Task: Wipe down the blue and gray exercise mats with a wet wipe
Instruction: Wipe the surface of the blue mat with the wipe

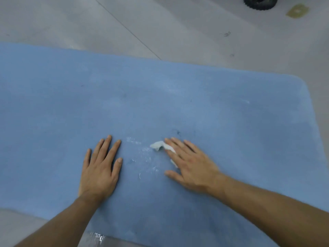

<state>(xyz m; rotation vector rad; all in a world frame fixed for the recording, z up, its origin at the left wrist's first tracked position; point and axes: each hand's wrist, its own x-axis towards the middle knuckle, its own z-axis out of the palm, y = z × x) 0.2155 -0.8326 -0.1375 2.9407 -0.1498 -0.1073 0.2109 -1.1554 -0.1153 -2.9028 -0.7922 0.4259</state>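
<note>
A blue exercise mat [178,97] lies flat on the floor and fills most of the view. My left hand [100,166] rests palm down on it with straight fingers. My right hand [190,164] lies flat beside it and presses a crumpled white wet wipe [158,145] onto the mat; the wipe sticks out past the fingertips to the left. Wet streaks glisten on the mat between my hands. Small dark smudges mark the mat just beyond my right fingertips. No gray mat is in view.
Pale gray floor [195,32] surrounds the mat. A black round ridged object [260,2] sits at the top right edge, with a yellowish patch [297,10] beside it. A shiny wet or plastic bit [98,237] lies at the mat's near edge.
</note>
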